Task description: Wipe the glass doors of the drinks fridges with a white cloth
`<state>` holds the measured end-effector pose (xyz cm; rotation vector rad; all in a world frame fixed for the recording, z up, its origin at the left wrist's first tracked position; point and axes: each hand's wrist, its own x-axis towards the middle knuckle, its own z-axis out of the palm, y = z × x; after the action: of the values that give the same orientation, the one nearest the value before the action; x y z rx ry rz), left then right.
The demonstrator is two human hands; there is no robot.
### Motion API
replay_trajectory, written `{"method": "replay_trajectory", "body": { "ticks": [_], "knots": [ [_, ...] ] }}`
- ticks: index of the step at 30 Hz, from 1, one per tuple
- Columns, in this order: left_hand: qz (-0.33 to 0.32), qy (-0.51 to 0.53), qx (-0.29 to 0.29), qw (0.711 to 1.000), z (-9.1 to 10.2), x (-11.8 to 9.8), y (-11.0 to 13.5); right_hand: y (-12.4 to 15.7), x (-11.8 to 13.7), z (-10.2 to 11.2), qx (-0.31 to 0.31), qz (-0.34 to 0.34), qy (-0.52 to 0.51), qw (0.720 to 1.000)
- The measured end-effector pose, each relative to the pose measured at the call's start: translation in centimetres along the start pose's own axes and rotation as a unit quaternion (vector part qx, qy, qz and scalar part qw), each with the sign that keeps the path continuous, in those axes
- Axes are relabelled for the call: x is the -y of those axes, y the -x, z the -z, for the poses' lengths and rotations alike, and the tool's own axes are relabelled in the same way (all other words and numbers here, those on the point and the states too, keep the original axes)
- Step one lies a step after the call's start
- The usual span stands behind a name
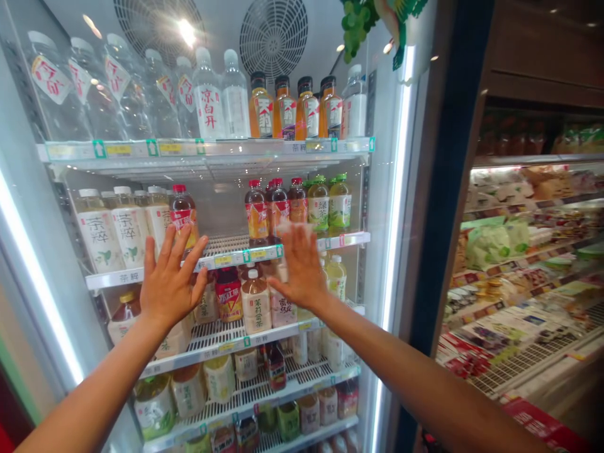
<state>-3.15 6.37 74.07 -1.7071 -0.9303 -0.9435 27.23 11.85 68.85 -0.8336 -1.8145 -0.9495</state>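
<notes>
My left hand (172,283) is raised with its fingers spread, in front of a red-capped tea bottle (183,211) and several white-labelled bottles (129,229). It holds nothing. To the right, my right hand (302,267) is also up, palm forward and fingers stretched out, slightly blurred. A pale patch lies at its fingertips, and I cannot make out what it is. Both hands are before the lit drinks fridge (321,150), with light reflections in front of its shelves. Whether the palms touch glass, I cannot tell. Behind the right hand stand green-capped tea bottles (319,204).
Clear water bottles (210,94) and orange drink bottles (285,107) line the top shelf. More bottles (256,302) fill the lower shelves. A dark frame (448,157) edges the fridge's right side. Beyond it, an open chiller (533,242) displays packaged food.
</notes>
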Motion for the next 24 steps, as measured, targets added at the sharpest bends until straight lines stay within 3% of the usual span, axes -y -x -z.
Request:
{"method": "replay_trajectory", "body": {
  "ticks": [3, 5, 6, 9, 11, 13, 15, 17, 19, 21, 23, 24],
  "knots": [
    [0.002, 0.006, 0.003, 1.0, 0.1, 0.0, 0.0, -2.2, 3.4, -0.5, 0.069, 0.171, -0.022, 0.983],
    [-0.002, 0.008, -0.003, 1.0, 0.0, 0.1, 0.1, -3.9, 2.9, 0.0, 0.084, 0.215, -0.022, 0.973],
    [-0.004, 0.006, -0.006, 1.0, -0.1, 0.1, 0.1, -4.8, 2.0, 0.4, 0.077, 0.195, -0.019, 0.978],
    [-0.009, -0.001, -0.008, 1.0, -0.3, 0.2, 0.2, -6.6, -0.2, 1.2, 0.021, 0.043, -0.001, 0.999],
    [-0.01, -0.004, -0.01, 1.0, -0.3, 0.1, 0.3, -6.3, 0.3, 0.9, 0.013, 0.027, 0.002, 1.0],
    [-0.011, -0.007, -0.009, 1.0, -0.3, 0.1, 0.3, -5.2, 1.9, 0.3, 0.055, 0.15, -0.009, 0.987],
    [-0.017, -0.009, -0.004, 1.0, -0.2, 0.2, 0.3, -4.7, 3.1, 0.0, 0.109, 0.313, -0.018, 0.943],
    [-0.037, -0.005, 0.01, 0.999, 0.2, 0.5, 0.3, -6.2, 3.1, 0.3, 0.139, 0.398, -0.017, 0.907],
    [-0.059, 0.002, 0.028, 0.998, 0.9, 1.3, 0.3, -9.7, 2.4, 1.2, 0.133, 0.376, -0.008, 0.917],
    [-0.058, 0.002, 0.031, 0.998, 1.7, 2.5, 0.4, -13.3, 2.2, 1.9, 0.095, 0.27, 0.006, 0.958],
    [-0.024, -0.001, 0.022, 0.999, 2.7, 4.1, 0.5, -15.2, 3.4, 2.0, 0.063, 0.182, 0.023, 0.981],
    [-0.004, -0.001, 0.015, 1.0, 3.1, 5.0, 0.7, -15.3, 4.5, 1.8, 0.066, 0.184, 0.03, 0.98]
  ]
}}
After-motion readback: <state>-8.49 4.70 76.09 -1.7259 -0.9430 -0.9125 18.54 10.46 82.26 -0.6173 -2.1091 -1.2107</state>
